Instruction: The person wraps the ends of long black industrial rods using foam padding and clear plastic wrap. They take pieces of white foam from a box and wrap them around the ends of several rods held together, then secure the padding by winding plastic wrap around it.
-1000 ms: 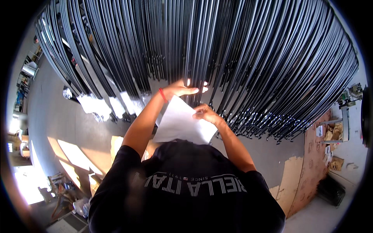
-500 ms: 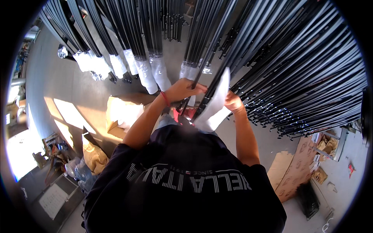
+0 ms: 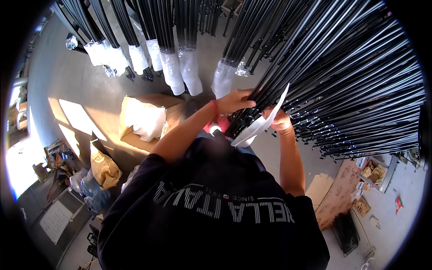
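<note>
A: What's going on here?
B: My guess is the step is putting a white sheet (image 3: 255, 129) around the ends of some black rods (image 3: 266, 86). The sheet is up in the air, right of the box (image 3: 173, 104). It's bent, beside the rods. I can't tell if they touch.
A: What are the fingers doing?
B: The left hand (image 3: 235, 100) has them curled around the rods. The right hand (image 3: 281, 120) seems to pinch the sheet, which hides some of them.
A: What does the next move call for?
B: I think the sheet must wrap around the rod ends, with the rods kept close together.
A: What else is there?
B: Past the box are more rods with white covers (image 3: 172, 75) on their ends. A brown bag (image 3: 105, 171) is left of the box, nearer the person.
A: Anything in the way?
B: Maybe. Lots of bare rods (image 3: 355, 108) crowd far right of the box. Some are near the right hand, so the sheet could bump them.
</note>
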`<state>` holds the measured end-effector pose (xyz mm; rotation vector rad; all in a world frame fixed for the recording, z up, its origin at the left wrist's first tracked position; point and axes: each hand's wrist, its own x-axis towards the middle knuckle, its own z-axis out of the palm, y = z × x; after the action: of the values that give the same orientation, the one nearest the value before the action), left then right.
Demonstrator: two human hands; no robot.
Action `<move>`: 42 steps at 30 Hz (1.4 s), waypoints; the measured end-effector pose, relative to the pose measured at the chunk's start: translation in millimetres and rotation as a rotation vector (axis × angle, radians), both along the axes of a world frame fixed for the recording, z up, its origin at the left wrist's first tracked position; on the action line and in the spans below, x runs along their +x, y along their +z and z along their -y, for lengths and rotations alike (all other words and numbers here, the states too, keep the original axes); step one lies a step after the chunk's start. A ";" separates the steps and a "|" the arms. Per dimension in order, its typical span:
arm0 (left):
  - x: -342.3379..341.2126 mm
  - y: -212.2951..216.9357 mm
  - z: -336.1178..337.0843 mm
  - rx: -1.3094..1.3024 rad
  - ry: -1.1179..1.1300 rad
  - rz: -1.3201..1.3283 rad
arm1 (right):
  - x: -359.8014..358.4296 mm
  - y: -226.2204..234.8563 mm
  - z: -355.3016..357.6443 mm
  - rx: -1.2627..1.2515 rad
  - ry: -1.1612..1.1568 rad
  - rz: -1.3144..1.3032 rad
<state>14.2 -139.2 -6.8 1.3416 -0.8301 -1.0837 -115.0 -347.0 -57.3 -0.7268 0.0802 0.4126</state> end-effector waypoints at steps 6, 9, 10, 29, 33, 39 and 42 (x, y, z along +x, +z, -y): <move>-14.6 -15.8 17.6 -0.221 0.097 -0.246 | -10.9 19.5 -29.6 0.110 -0.240 -0.055; -16.9 -47.5 20.9 0.042 -0.063 -0.385 | -10.8 28.3 -35.4 0.016 -0.230 -0.080; -19.5 -47.4 18.5 -0.042 -0.105 -0.499 | -12.6 30.5 -27.1 -0.168 -0.160 -0.125; -43.7 -57.9 28.7 -0.162 0.176 -0.609 | -28.3 12.6 -35.3 -1.638 0.780 0.221; -39.9 -62.5 22.8 -0.111 0.073 -0.547 | -44.9 -9.4 -60.3 -1.656 0.395 0.251; -32.1 -49.3 24.3 -0.132 -0.130 -0.472 | -54.6 -33.1 -81.6 -1.877 0.251 -0.059; -22.9 -47.8 20.5 -0.058 -0.195 -0.557 | -52.9 -38.0 -83.9 -1.802 0.191 -0.096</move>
<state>-8.7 -159.7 -54.6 0.8518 -0.5734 -1.4835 -168.0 -263.1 -95.3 -2.4999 0.5111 0.4946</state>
